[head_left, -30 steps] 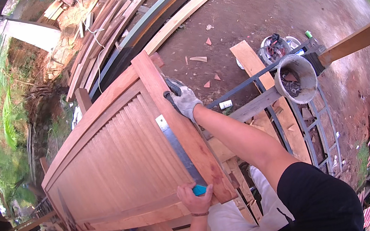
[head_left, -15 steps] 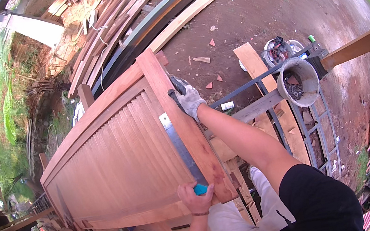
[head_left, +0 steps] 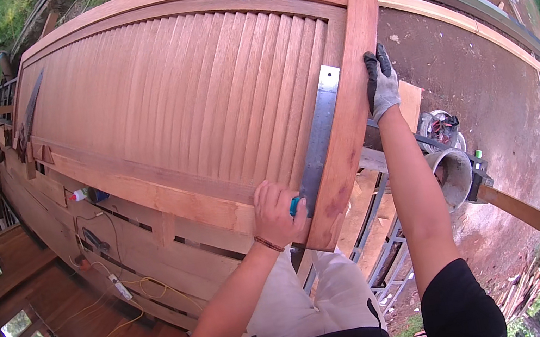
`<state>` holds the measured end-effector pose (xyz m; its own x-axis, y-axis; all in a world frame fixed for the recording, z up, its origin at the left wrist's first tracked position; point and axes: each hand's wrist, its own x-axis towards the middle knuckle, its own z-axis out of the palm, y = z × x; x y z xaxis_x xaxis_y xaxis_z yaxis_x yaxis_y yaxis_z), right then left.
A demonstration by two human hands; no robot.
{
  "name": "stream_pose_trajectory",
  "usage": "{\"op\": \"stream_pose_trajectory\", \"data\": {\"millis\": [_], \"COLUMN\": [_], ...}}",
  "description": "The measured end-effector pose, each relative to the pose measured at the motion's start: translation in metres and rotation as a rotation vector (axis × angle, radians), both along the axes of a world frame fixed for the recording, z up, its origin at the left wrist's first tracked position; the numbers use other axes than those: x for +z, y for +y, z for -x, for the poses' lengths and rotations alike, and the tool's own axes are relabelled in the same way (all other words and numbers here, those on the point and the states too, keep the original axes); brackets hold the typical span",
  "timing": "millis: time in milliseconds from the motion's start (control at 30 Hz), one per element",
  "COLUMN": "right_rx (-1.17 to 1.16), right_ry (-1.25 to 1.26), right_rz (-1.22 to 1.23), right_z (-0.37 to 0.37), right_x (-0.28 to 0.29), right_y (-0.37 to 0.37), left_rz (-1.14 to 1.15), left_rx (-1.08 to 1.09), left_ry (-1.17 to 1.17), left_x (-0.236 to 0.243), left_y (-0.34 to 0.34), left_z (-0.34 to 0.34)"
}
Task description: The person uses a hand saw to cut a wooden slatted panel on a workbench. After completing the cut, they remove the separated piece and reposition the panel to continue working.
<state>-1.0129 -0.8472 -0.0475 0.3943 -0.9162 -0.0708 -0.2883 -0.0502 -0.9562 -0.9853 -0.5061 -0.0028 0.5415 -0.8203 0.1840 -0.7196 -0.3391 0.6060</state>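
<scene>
A large reddish wooden louvered door [head_left: 159, 101] lies in front of me, its slats set in a frame. My left hand [head_left: 276, 214], bare with a beaded bracelet, is closed on the teal handle of a try square [head_left: 318, 133]. The square's flat metal blade, with a hole at its far tip, lies along the inner edge of the door's right end rail [head_left: 349, 130]. My right hand [head_left: 382, 84], in a grey glove with black fingers, grips the outer edge of that rail farther up. Part of its fingers is hidden.
A handsaw [head_left: 31, 108] lies at the door's far left end. Planks [head_left: 140, 247], a power strip [head_left: 120, 288] and cords are at lower left. A bucket [head_left: 453, 177] stands right of my arm, beside a metal frame [head_left: 386, 267]. Long timbers [head_left: 475, 27] lie behind.
My view has turned, so the door now stretches farther across to the left. Both hands keep their places at the end rail, the left still on the square.
</scene>
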Motion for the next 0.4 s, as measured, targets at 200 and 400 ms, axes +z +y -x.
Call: {"op": "stream_pose_trajectory", "data": {"millis": [200,400], "right_rx": [-0.037,0.02], "right_ry": [-0.024,0.057], "right_rz": [0.014,0.078], "right_z": [0.002,0.003], "right_x": [-0.004,-0.005], "right_y": [-0.004,-0.006], "left_rz": [0.034,0.012], "left_rx": [0.022,0.04], "left_ry": [0.033,0.043], "left_x": [-0.001,-0.003], "left_y": [-0.001,0.001], "left_z": [0.003,0.001]}}
